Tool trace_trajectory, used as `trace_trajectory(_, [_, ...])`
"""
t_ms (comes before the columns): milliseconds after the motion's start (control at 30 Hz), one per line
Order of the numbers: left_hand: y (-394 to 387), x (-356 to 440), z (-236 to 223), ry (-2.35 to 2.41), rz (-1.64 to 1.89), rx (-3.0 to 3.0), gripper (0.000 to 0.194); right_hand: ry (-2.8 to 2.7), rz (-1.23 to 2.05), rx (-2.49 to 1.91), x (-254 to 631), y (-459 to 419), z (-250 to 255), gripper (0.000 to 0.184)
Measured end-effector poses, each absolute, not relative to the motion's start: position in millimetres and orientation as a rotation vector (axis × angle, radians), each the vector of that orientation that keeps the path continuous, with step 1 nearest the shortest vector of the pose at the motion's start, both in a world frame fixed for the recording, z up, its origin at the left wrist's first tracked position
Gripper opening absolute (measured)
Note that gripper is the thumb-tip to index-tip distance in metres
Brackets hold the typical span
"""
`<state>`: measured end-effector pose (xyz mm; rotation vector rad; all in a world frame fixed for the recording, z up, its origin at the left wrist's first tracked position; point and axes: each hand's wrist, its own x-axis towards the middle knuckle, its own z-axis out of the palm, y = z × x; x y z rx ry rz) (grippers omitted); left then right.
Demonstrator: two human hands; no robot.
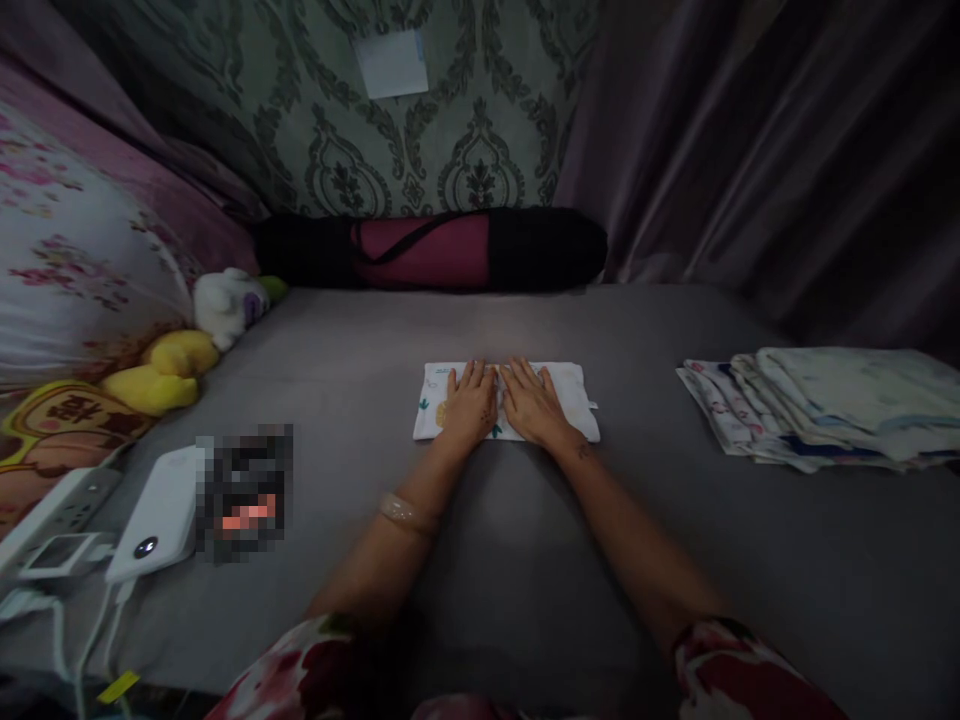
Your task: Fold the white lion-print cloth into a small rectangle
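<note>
Pressing outward evenly with flat palms should smooth the folded cloth (576,402) best. It lies on the grey sheet (510,325), stacked cloths (847,405) toward three o'clock; left hand (471,402) and right hand (529,405) rest on it, fingers straight, gripping nothing. Its long axis runs nine to three, its small tag (593,405) pointing to three.

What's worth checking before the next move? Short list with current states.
1. Left hand flat on the white printed cloth: ok
2. Right hand flat on it too: ok
3. Cloth lying on the gray sheet, not bunched up: ok
4. Folded stack at right, apart from the cloth: ok
5. White power bank away from both hands: ok
6. Cloth's underside smooth: cannot tell, hidden
</note>
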<state>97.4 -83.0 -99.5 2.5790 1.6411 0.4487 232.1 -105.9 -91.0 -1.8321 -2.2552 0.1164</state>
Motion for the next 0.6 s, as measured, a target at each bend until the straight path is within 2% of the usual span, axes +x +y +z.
trace_trajectory(100, [-84.0, 99.3, -97.1, 1.651, 0.531, 2.603, 0.046, -2.256, 0.042, -1.809, 231.1, -107.2, -91.0, 0.054])
trace_trajectory(267, [-81.9, 99.4, -105.1, 1.658, 0.353, 2.551, 0.049, -2.269, 0.115, -1.846, 226.5, -108.3, -99.5, 0.055])
trace_trajectory(400, [-80.4, 97.7, -107.8, 1.659, 0.349, 2.565, 0.049, -2.260, 0.106, -1.840, 227.6, -108.0, -100.3, 0.055])
trace_trajectory(600, [-78.8, 93.7, -97.0, 1.712, 0.511, 2.475, 0.045, -2.209, 0.038, -1.798, 219.7, -106.7, -92.5, 0.054])
